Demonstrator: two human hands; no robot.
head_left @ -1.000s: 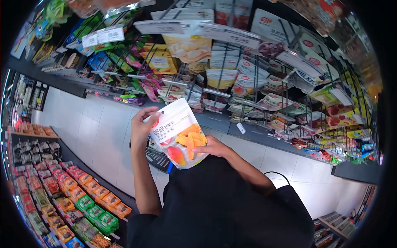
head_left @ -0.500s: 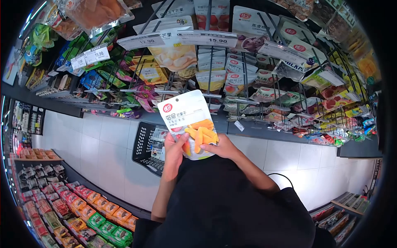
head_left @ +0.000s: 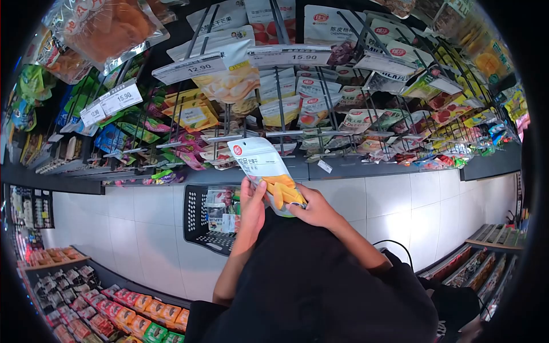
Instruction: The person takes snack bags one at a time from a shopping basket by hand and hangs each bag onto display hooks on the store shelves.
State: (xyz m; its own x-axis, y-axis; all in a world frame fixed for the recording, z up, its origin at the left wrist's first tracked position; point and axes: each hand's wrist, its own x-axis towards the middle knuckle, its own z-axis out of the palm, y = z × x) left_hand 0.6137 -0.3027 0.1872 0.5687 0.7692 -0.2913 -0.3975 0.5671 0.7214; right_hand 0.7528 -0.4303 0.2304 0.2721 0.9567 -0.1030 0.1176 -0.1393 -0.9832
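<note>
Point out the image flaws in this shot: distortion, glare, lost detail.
Head view: fisheye curvature bows the dark shelf base, with black corners; head view: bright glare whitens patches of the floor tiles; head view: the black shirt shows little detail; head view: the held pouch's smallest print is unreadable.

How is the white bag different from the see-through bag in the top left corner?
The white bag has yellow strips pictured on its front; the see-through bag shows brownish-orange food. The left hand and right hand hold the white bag, but no hand touches the see-through bag. Both are food bags.
</note>
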